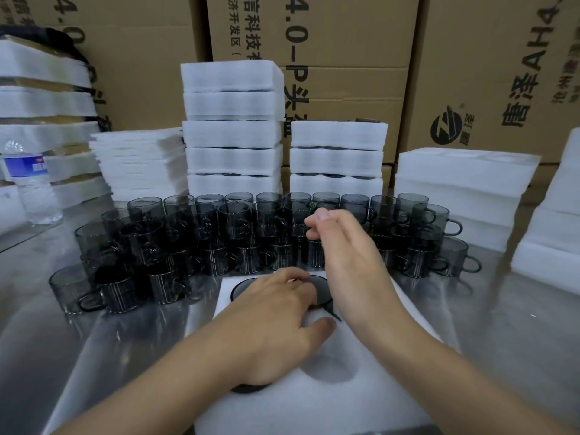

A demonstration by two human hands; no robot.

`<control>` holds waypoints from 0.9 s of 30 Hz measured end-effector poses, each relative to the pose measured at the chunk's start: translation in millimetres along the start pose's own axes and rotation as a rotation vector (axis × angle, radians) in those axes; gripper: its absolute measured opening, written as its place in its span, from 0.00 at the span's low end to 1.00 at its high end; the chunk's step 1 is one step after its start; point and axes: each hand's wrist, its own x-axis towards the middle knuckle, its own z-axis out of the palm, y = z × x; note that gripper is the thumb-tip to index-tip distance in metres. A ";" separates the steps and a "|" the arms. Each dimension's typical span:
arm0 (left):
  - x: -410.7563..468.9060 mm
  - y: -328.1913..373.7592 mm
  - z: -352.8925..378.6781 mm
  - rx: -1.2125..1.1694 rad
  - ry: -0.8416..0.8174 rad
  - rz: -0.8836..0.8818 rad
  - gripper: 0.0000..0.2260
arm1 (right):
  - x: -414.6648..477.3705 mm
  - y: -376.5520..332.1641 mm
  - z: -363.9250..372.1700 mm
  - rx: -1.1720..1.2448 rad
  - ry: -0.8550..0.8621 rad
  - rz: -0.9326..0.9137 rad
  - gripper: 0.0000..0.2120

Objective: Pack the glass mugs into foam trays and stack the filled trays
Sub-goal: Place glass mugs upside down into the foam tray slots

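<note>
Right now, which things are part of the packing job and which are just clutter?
Job: front foam tray, loose glass mugs, filled tray stacks, spare foam trays.
Lying about: water bottle, cardboard boxes.

The left hand and right hand are bare, and so are the left forearm and right forearm — uncovered skin all the way to the lower edge of the view. The fingers are slim. On the right hand a thumbnail shows — short, cut close, plain.
</note>
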 end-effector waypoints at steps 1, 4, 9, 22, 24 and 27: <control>0.3 0.2 0.3 0.005 -0.006 -0.002 0.20 | 0.5 0.1 0.4 -0.030 -0.019 -0.005 0.19; -1.1 1.4 -0.1 0.039 -0.037 -0.009 0.20 | 9.8 -3.9 -5.9 -0.105 -0.119 0.040 0.20; -4.7 5.4 -2.4 0.101 -0.066 -0.025 0.23 | 60.2 1.3 -61.8 -0.117 -0.101 0.118 0.09; -1.3 4.3 -2.2 0.001 -0.101 -0.056 0.31 | 103.3 97.3 -127.9 -0.963 0.212 0.185 0.20; -2.7 5.9 -2.2 0.008 -0.091 -0.047 0.30 | 103.0 98.1 -129.5 -0.951 0.225 0.159 0.16; -2.4 6.0 -2.9 0.004 -0.104 -0.057 0.29 | 99.2 96.2 -132.2 -0.949 0.224 0.074 0.09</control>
